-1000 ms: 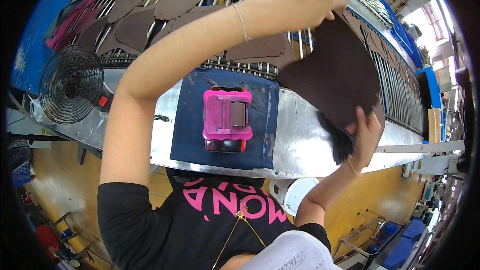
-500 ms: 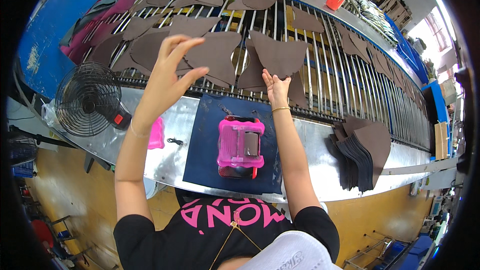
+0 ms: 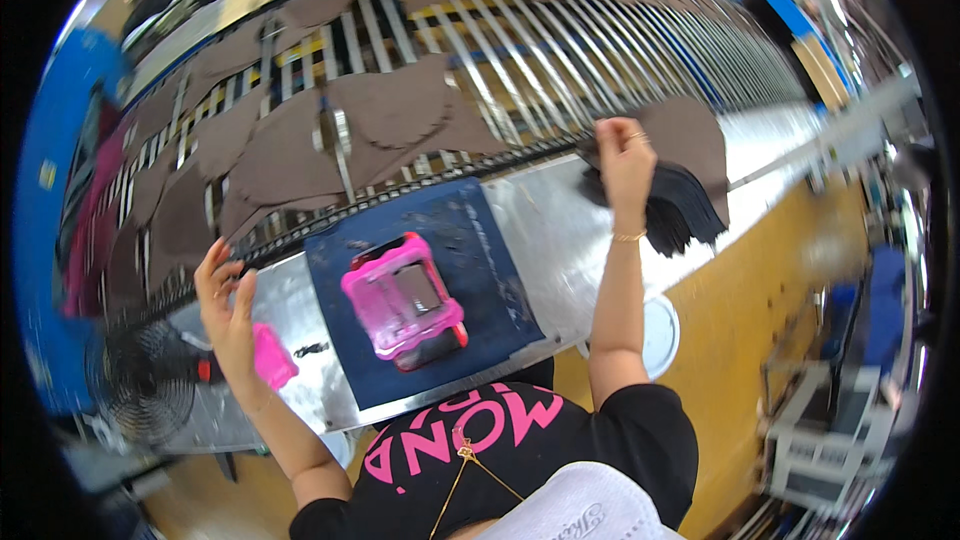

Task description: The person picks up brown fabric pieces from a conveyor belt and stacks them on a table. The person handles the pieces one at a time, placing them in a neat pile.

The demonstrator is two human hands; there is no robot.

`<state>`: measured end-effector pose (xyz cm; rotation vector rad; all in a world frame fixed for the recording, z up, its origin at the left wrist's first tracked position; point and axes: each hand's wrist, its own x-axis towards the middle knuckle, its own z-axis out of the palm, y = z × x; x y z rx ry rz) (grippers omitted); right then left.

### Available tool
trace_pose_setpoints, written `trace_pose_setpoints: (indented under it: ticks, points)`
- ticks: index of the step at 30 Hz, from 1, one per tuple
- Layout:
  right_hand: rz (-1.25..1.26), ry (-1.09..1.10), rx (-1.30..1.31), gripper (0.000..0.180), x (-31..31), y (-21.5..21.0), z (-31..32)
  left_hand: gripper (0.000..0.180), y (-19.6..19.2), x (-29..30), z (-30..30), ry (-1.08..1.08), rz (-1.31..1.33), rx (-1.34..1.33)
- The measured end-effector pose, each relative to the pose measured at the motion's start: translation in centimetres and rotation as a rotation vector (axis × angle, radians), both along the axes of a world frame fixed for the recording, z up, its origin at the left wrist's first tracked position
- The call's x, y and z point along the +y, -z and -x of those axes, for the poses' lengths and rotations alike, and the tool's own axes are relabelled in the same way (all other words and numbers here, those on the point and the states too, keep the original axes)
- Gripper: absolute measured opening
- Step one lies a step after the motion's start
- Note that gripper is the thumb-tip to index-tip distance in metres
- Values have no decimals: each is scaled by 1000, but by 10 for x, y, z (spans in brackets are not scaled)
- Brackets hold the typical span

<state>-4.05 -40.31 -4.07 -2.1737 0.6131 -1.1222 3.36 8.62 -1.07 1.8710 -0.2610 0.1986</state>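
Seen from above through a curved wide lens, a person in a black shirt (image 3: 625, 450) with pink lettering worked at a shiny metal table (image 3: 555, 240). The right hand (image 3: 626, 162), a thin bracelet (image 3: 628, 236) at its wrist, was at the near-left edge of a stack of brown pieces (image 3: 692, 138) on the right part of the table. Its fingers were bent and bunched close together; whether they gripped a piece could not be told. The dark edges of the stack fanned out toward the person.

The left hand (image 3: 226, 302) was wide — thumb and fingers apart, nothing in it — above the table's left part, near a pink pad (image 3: 272, 355) and a small black cord (image 3: 312, 349). A black wire fan (image 3: 140, 385), blurred, stood farther left.

Between the hands lay a dark blue mat (image 3: 490, 290), set at a slant, bearing a wavy-edged pink case (image 3: 383, 306) with a brownish panel in its top. Beyond the table ran a rack of metal bars (image 3: 540, 70), with many flat, curved brown pieces (image 3: 285, 155) spread over it — some overlapping. A white bucket (image 3: 660, 337) stood below the table's near edge.
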Motion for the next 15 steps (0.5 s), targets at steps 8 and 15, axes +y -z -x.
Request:
trace_pose_setpoints:
  ticks: [8, 15]
  points:
    - [-61, 831, 807, 53, -189, 4, 173, 48, 10, -32, -11, 116, 74, 41]
    - [-10, 855, 831, 49, -187, 9, 158, 50, 10, -35, -6, 124, 47, -2]
